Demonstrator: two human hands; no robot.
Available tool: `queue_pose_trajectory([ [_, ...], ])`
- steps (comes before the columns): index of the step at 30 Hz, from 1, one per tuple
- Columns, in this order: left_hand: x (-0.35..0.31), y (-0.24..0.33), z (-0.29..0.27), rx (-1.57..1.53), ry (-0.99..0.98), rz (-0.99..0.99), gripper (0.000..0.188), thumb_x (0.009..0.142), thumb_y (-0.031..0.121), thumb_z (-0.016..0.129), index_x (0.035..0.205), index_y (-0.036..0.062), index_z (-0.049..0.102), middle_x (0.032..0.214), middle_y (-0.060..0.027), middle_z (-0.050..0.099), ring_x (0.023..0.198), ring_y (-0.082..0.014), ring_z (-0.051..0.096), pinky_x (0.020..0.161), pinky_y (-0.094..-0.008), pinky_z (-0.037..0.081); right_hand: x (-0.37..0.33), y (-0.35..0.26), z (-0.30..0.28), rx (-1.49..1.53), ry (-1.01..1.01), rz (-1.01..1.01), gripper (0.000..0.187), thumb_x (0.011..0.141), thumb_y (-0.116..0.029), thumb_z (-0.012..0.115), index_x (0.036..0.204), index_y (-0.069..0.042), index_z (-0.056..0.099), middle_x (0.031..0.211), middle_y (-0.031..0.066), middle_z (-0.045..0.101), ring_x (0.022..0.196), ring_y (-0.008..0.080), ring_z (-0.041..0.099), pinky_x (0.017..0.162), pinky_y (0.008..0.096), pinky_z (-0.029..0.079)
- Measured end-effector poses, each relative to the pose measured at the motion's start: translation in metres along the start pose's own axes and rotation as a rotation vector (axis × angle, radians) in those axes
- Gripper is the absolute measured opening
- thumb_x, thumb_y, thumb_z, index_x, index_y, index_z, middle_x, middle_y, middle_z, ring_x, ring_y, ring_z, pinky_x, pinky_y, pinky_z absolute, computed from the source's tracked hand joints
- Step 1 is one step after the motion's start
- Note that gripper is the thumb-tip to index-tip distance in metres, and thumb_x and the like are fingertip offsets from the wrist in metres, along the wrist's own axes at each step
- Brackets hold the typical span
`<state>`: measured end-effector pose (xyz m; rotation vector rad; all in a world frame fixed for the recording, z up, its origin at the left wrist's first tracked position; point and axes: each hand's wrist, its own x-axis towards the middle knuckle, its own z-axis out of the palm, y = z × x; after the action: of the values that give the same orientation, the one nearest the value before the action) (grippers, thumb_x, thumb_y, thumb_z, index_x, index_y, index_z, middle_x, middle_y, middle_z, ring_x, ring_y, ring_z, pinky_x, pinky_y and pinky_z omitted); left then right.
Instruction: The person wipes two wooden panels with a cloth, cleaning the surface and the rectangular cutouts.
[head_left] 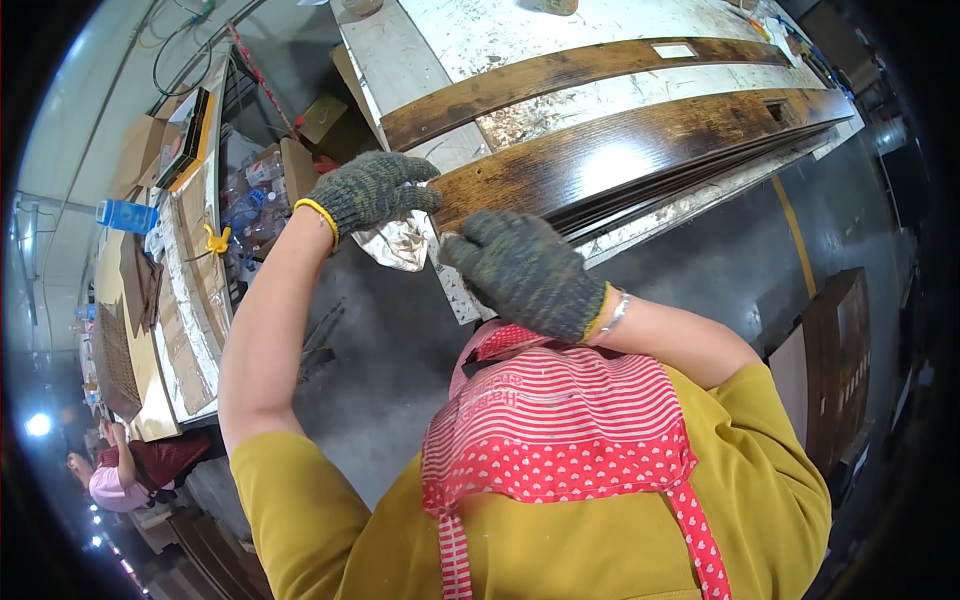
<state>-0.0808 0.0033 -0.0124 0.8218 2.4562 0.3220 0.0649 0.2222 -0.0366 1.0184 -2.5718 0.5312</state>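
Observation:
A dark brown, glossy wood-grain board (640,150) lies on top of a stack of similar boards on a white, stained worktable (480,40). At the board's left end is my left hand (372,192), in a grey knitted glove with a yellow cuff, its fingers closed about the end. My right hand (527,272), gloved the same way, is bent against the near corner of that end; its fingertips are partly hidden. Below my left hand a crumpled white cloth (398,245) hangs at the table's end. A second brown board (570,75) lies behind the stack, with a white label (674,50) on it.
To the left, a cardboard-covered bench (190,310) holds a blue container (127,215) and a yellow clamp (217,239). Plastic bottles (262,212) fill a box beside it. Another person (125,470) is at the far left. Brown panels (838,370) stand at right.

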Motion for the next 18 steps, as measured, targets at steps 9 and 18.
queue_pose_trajectory([
  [9, 0.0, -0.016, 0.008, -0.015, 0.074, 0.235, 0.052, 0.089, 0.048, 0.069, 0.126, 0.0108, 0.068, 0.132, -0.0142, 0.064, 0.121, -0.0354, 0.058, 0.104, -0.0422, 0.047, -0.009, 0.012, -0.034, 0.01, -0.063, 0.127, 0.029, 0.083, -0.012, 0.065, 0.112, -0.008, 0.065, 0.099, 0.0121, 0.063, 0.09, 0.03, 0.065, 0.075, 0.0412, 0.054],
  [18, 0.001, -0.003, 0.007, -0.018, 0.073, 0.029, 0.046, 0.091, 0.04, 0.07, 0.122, 0.006, 0.068, 0.121, -0.0175, 0.068, 0.114, -0.0345, 0.063, 0.101, -0.0413, 0.048, -0.079, 0.075, -0.044, -0.08, 0.062, 0.193, 0.028, 0.08, -0.01, 0.069, 0.107, -0.008, 0.063, 0.094, 0.0083, 0.061, 0.093, 0.0271, 0.061, 0.077, 0.0386, 0.055],
])
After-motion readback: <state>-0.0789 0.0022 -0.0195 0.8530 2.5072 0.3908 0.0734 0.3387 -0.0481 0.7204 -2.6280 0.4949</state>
